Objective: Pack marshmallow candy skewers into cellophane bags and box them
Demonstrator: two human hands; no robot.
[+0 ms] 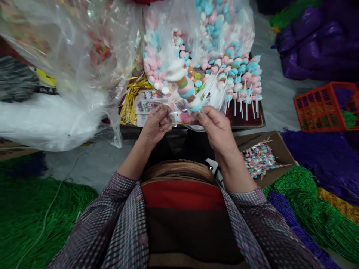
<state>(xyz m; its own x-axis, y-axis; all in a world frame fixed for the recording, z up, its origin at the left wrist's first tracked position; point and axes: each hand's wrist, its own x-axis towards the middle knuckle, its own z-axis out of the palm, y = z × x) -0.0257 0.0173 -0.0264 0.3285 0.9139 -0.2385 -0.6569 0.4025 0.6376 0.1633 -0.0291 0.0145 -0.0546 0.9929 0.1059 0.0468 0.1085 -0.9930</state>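
Note:
A small clear plastic bag [181,118] with a pink and white printed figure is pinched at its left side by my left hand [157,125], whose fingers are closed. My right hand [217,125] is closed at the lower end of a marshmallow skewer [186,87], and its thumb also meets the bag's right side. White, blue, pink and orange-green pieces are threaded on the skewer, which tilts up and away to the left. Its stick is hidden by the hand and bag. Finished-looking skewers [241,80] with white sticks lie in a pile beyond my right hand.
Large clear bags of marshmallows [157,48] stand at the table's back. Gold twist ties [130,102] and flat printed bags [150,101] lie left of centre. At right are a cardboard box [284,158] with wrapped skewers and an orange crate [315,108]. Green strands [56,209] cover the floor at left.

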